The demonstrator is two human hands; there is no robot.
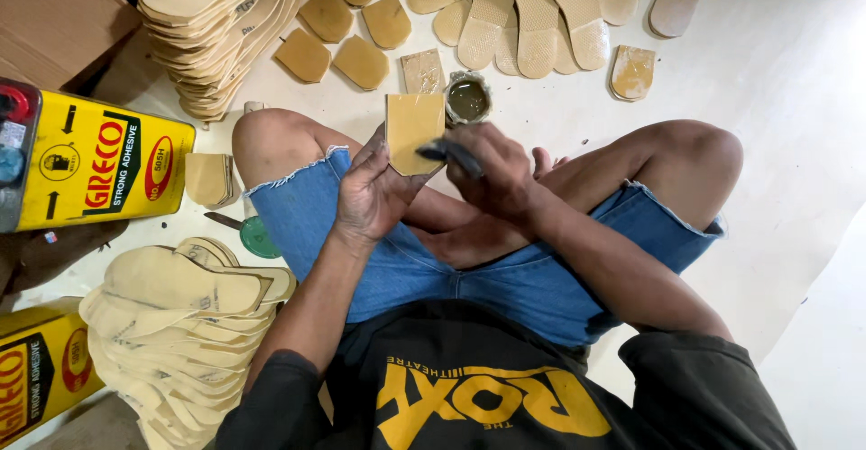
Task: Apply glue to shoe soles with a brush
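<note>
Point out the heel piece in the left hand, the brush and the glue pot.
heel piece (412,130), head view, middle of its tan face.
brush (451,152), head view, dark handle.
glue pot (468,99), head view, glue surface inside.

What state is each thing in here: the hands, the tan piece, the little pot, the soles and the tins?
Left hand: holds the tan heel piece upright.
Right hand: grips a dark brush, tip on the piece.
Small pot: open, holding brownish glue.
Insoles: stacked by the left knee.
Yellow tin: lying on its side.
</note>
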